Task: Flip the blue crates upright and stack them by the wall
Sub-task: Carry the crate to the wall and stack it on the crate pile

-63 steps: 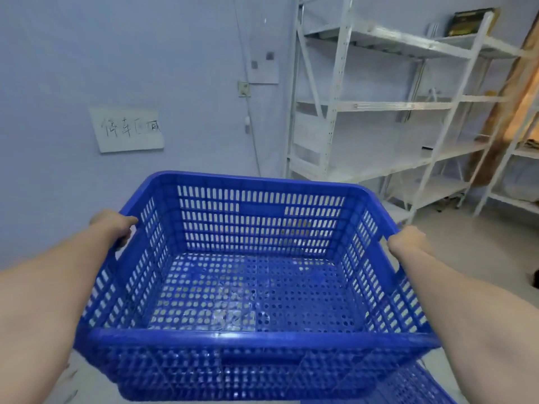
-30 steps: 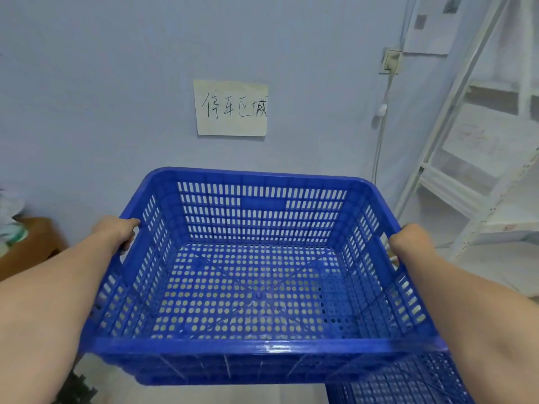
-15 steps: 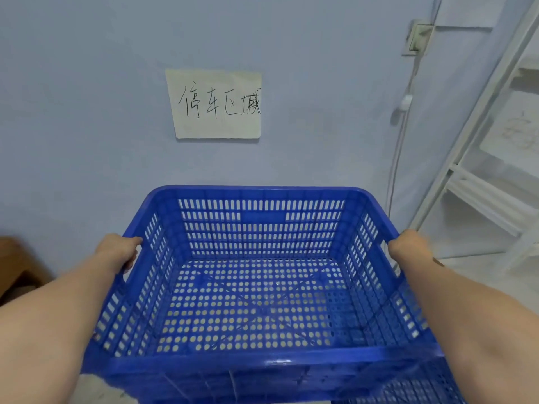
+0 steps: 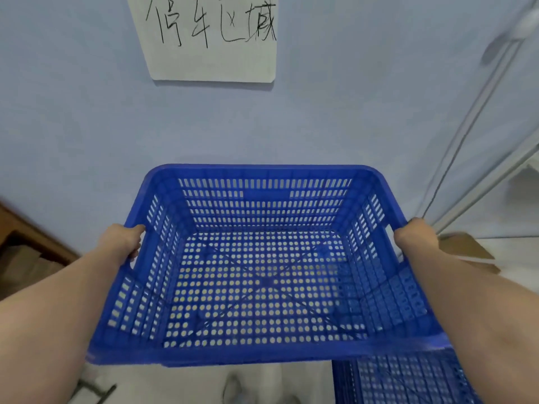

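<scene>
A storeroom: a bare pale-blue wall (image 4: 87, 112) with a handwritten paper sign (image 4: 213, 39) at twelve o'clock, white metal shelving (image 4: 495, 182) at two o'clock, perforated blue crates (image 4: 262, 272).

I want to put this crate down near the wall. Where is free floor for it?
Bare pale floor shows under the held blue crate, between the wall and the person. Crowded: a second blue crate lower right, brown furniture left, shelf legs and cardboard right.
</scene>
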